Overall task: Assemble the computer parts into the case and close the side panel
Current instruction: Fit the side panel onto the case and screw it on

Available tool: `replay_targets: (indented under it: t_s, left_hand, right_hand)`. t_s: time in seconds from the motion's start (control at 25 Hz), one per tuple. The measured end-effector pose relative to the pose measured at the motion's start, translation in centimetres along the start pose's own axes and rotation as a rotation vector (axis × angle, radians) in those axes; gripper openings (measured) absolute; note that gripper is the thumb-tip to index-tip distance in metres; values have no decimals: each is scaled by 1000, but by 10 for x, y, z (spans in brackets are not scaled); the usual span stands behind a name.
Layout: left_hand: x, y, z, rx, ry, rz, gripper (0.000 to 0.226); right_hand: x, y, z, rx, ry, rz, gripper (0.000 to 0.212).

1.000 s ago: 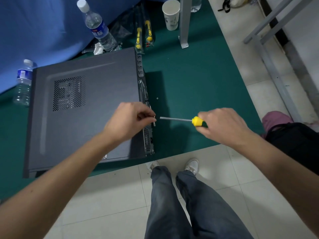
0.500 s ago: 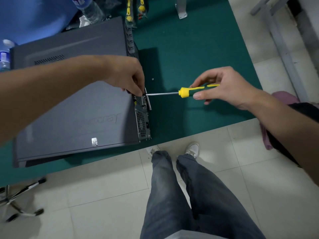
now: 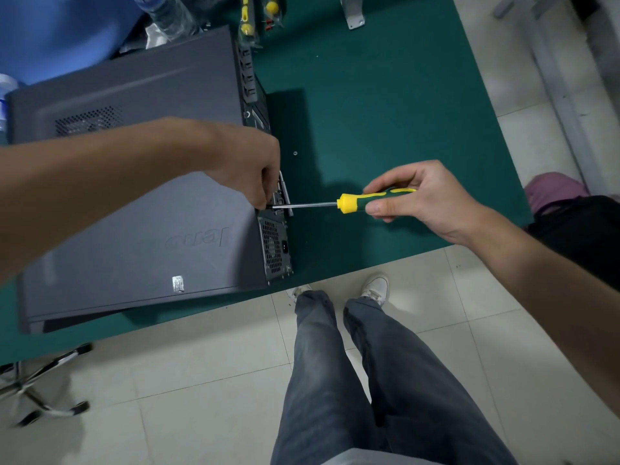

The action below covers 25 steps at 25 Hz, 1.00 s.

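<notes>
While the screwdriver (image 3: 335,204) is gripped at its handle by the right hand (image 3: 422,199), its tip is guided by the pinching fingers of the left hand (image 3: 248,169) at the rear edge of the closed computer case (image 3: 134,209), lying flat on the desk (image 3: 385,105). A small slip could drop the screw, probably hidden under the fingers. The case reaches the desk's front edge; open room is left only on the right.

- The left hand (image 3: 250,169) hides the tip of the screwdriver (image 3: 339,204); whatever its curled fingers pinch there is too small to tell.
- Beyond the left hand, the water bottle (image 3: 167,15) is cut off by the top edge.
- Beyond the right hand (image 3: 422,199), the packaged screwdrivers (image 3: 258,18) are cut off likewise.
</notes>
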State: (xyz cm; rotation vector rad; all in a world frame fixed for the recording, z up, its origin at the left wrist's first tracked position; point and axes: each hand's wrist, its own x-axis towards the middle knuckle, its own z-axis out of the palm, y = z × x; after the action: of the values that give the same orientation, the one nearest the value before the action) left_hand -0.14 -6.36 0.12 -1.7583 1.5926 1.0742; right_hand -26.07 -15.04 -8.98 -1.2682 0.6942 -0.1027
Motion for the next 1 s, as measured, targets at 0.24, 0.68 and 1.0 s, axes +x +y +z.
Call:
replay_targets:
  t_s: [0.24,0.68,1.0]
  left_hand:
    - [-5,-3,9,-56,49,22,10]
    - [-38,-30,70,-552,624,44,12]
    - [-21,-2,136,-323,954,-270,50]
  right_hand:
    - [-9,10,5,49,-2,28,27]
    - [2,-8,-6,-97,-96,42,33]
    - [3,-8,-5,73,-73,137,21]
